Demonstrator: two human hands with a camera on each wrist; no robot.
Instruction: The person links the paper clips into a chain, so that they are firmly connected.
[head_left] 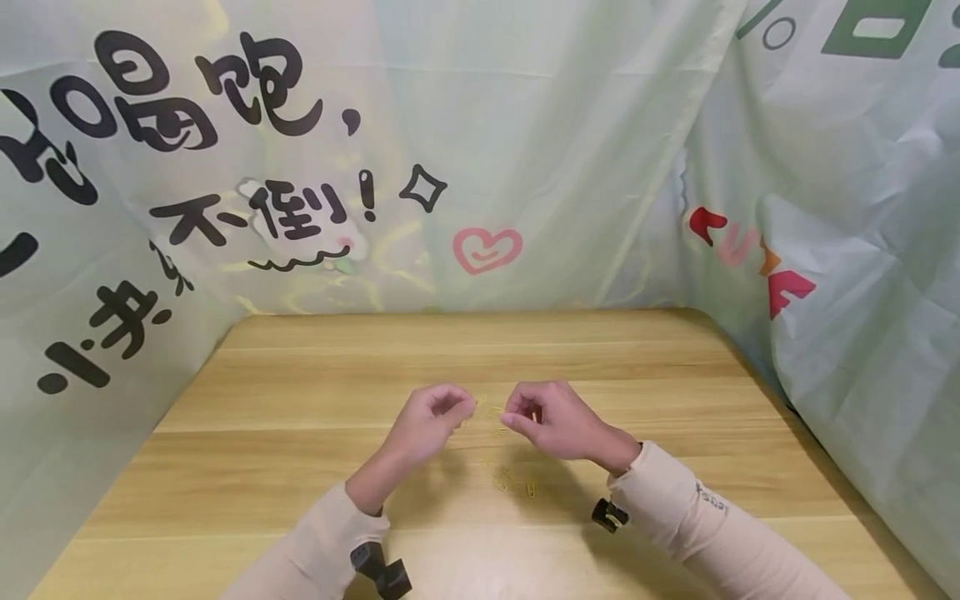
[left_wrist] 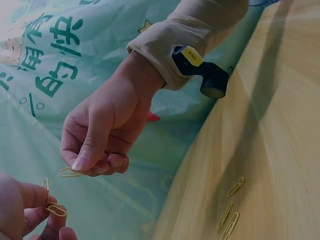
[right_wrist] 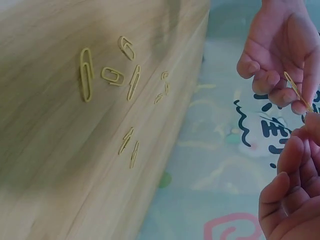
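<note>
The table (head_left: 300, 467) is light wood with planked grain, enclosed on three sides by pale green printed sheeting (head_left: 585, 150). Loose yellow clips (right_wrist: 110, 75) lie scattered on the wood below the hands. The left hand (head_left: 431, 421) pinches a clip (left_wrist: 52, 207) above the tabletop. The right hand (head_left: 551, 421) pinches a second clip (left_wrist: 70, 172) just beside it.
</note>
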